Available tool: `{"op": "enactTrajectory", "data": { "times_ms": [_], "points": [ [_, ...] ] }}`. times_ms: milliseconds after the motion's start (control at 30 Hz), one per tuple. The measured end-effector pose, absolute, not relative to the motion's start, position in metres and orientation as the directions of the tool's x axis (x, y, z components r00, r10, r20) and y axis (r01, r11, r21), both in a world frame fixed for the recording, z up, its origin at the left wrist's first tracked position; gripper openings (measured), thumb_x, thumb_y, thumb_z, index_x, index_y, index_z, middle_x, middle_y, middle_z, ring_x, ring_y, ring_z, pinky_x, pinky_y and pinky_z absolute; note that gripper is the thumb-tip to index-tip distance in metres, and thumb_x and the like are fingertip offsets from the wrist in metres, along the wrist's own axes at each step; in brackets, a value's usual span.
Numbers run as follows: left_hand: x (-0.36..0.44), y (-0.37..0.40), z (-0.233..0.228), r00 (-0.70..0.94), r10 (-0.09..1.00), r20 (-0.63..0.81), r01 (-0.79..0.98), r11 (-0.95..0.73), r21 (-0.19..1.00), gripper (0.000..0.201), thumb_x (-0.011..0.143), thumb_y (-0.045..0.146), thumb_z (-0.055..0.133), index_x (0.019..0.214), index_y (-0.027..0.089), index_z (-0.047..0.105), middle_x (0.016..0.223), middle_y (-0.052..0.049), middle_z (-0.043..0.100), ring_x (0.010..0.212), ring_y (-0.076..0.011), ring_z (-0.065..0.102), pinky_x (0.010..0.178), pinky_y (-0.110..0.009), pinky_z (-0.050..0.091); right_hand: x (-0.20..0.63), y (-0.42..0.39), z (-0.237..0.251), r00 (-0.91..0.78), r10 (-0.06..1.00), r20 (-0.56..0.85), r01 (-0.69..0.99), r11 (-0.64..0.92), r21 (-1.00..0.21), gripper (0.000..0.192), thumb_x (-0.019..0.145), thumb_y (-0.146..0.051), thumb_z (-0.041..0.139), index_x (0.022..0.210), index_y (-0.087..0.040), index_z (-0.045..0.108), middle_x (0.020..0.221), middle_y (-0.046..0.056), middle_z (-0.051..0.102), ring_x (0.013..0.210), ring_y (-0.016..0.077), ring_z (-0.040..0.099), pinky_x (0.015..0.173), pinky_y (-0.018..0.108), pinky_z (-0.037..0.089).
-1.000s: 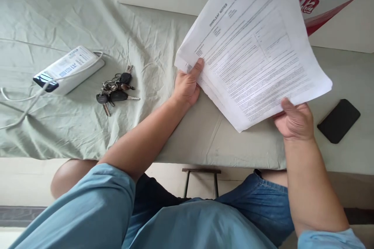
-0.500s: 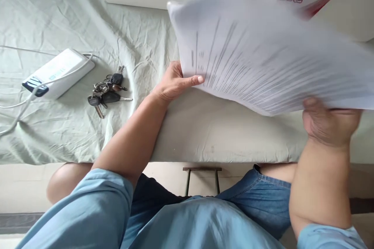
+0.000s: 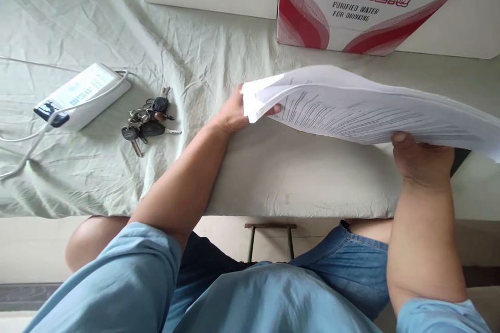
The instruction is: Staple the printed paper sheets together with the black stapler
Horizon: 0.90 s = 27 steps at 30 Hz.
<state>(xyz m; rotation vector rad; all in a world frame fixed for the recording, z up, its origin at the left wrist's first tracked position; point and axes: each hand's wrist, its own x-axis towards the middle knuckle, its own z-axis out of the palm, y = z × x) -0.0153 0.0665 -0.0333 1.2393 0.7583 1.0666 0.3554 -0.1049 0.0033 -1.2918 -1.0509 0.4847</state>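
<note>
Several printed sheets of paper (image 3: 344, 106) are held in a loose stack above the cloth-covered table. They bow and curl, with the far edge folding toward me and lines of print showing on the near face. My left hand (image 3: 238, 112) grips the stack's left end, its thumb partly covered by a curled corner. Around the lower edge toward the right, my right hand (image 3: 422, 158) is closed, thumb on the printed face and fingers behind. A dark corner of something flat (image 3: 460, 160) shows just beside my right hand; what it is I cannot tell.
A white power bank (image 3: 84, 96) with a cable (image 3: 27, 156) lies at the left on the pale green cloth (image 3: 211, 52). A bunch of keys (image 3: 148, 122) lies nearby. At the back stands a Wahaha water carton (image 3: 304, 15) among white surfaces.
The raised far part of the sheets has dropped and curled toward me, uncovering the carton's front. My right hand has shifted slightly left; my left hand keeps its grip.
</note>
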Motion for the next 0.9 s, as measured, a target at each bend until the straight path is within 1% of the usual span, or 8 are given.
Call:
{"op": "enactTrajectory", "data": {
  "times_ms": [67, 133, 233, 367, 500, 633, 700, 900],
  "points": [
    [-0.012, 0.065, -0.03, 0.499, 0.863, 0.083, -0.108, -0.034, 0.994, 0.078, 0.049, 0.052, 0.119, 0.112, 0.02, 0.087, 0.121, -0.013, 0.088, 0.141, -0.0484, 0.079, 0.131, -0.065, 0.061, 0.357, -0.105, -0.002, 0.466, 0.81, 0.356, 0.254, 0.263, -0.931, 0.079, 0.051, -0.062, 0.116, 0.117, -0.034, 0.084, 0.141, 0.01, 0.082, 0.149, 0.0427, 0.071, 0.122, 0.072, 0.064],
    [-0.009, 0.062, -0.029, 0.542, 0.837, 0.081, -0.046, -0.067, 0.997, 0.077, 0.057, 0.058, 0.115, 0.117, 0.021, 0.085, 0.131, -0.014, 0.087, 0.146, -0.0464, 0.076, 0.134, -0.062, 0.058, 0.358, -0.103, -0.007, 0.44, 0.824, 0.356, 0.239, 0.275, -0.931, 0.075, 0.054, -0.067, 0.114, 0.117, -0.035, 0.086, 0.145, 0.007, 0.081, 0.155, 0.0406, 0.068, 0.134, 0.073, 0.055],
    [-0.005, 0.057, -0.03, 0.527, 0.845, 0.091, -0.017, -0.097, 0.995, 0.063, 0.074, 0.064, 0.107, 0.112, 0.02, 0.084, 0.119, -0.011, 0.087, 0.139, -0.0431, 0.079, 0.128, -0.058, 0.063, 0.355, -0.102, -0.007, 0.426, 0.856, 0.293, 0.18, 0.237, -0.955, 0.07, 0.06, -0.068, 0.112, 0.118, -0.038, 0.087, 0.149, 0.004, 0.081, 0.16, 0.0374, 0.066, 0.141, 0.072, 0.047],
    [-0.01, 0.057, -0.034, 0.518, 0.853, 0.072, -0.008, -0.08, 0.997, 0.055, 0.09, 0.073, 0.095, 0.094, 0.02, 0.08, 0.086, -0.008, 0.08, 0.105, -0.0343, 0.086, 0.1, -0.046, 0.074, 0.353, -0.112, 0.005, 0.451, 0.885, 0.117, 0.093, 0.084, -0.992, 0.07, 0.057, -0.062, 0.115, 0.115, -0.033, 0.088, 0.143, 0.008, 0.086, 0.152, 0.0418, 0.073, 0.133, 0.073, 0.056],
    [-0.017, 0.061, -0.029, 0.535, 0.844, -0.038, 0.086, -0.01, 0.996, 0.067, 0.09, 0.084, 0.09, 0.091, 0.018, 0.077, 0.079, -0.007, 0.075, 0.075, -0.0216, 0.076, 0.068, -0.034, 0.067, 0.365, -0.124, 0.023, 0.438, 0.88, -0.183, -0.042, -0.183, -0.982, 0.057, 0.068, -0.066, 0.11, 0.105, -0.029, 0.088, 0.131, 0.012, 0.09, 0.135, 0.0429, 0.082, 0.116, 0.067, 0.069],
    [-0.019, 0.061, -0.014, 0.656, 0.739, -0.154, 0.237, -0.008, 0.972, 0.067, 0.088, 0.081, 0.091, 0.082, 0.016, 0.073, 0.075, -0.006, 0.072, 0.065, -0.0157, 0.066, 0.056, -0.028, 0.054, 0.378, -0.117, 0.03, 0.549, 0.831, -0.087, -0.066, -0.061, -0.996, 0.058, 0.078, -0.076, 0.099, 0.097, -0.022, 0.091, 0.095, 0.011, 0.089, 0.092, 0.029, 0.086, 0.085, 0.044, 0.075],
    [-0.018, 0.06, -0.007, 0.715, 0.668, -0.207, 0.33, -0.062, 0.942, 0.062, 0.09, 0.074, 0.092, 0.076, 0.016, 0.07, 0.072, -0.005, 0.069, 0.064, -0.0146, 0.063, 0.054, -0.027, 0.048, 0.373, -0.112, 0.03, 0.521, 0.85, -0.084, -0.076, -0.052, -0.996, 0.058, 0.081, -0.074, 0.099, 0.102, -0.02, 0.093, 0.09, 0.01, 0.088, 0.084, 0.0226, 0.085, 0.076, 0.033, 0.071],
    [-0.01, 0.056, 0.003, 0.816, 0.523, -0.246, 0.4, -0.204, 0.894, 0.046, 0.093, 0.055, 0.084, 0.071, 0.017, 0.07, 0.069, -0.002, 0.067, 0.063, -0.0131, 0.059, 0.058, -0.028, 0.043, 0.319, -0.113, 0.018, 0.169, 0.983, -0.072, 0.105, -0.09, -0.99, 0.06, 0.083, -0.058, 0.107, 0.135, -0.034, 0.088, 0.123, 0.005, 0.093, 0.111, 0.0227, 0.087, 0.101, 0.036, 0.071]
  ]
}}
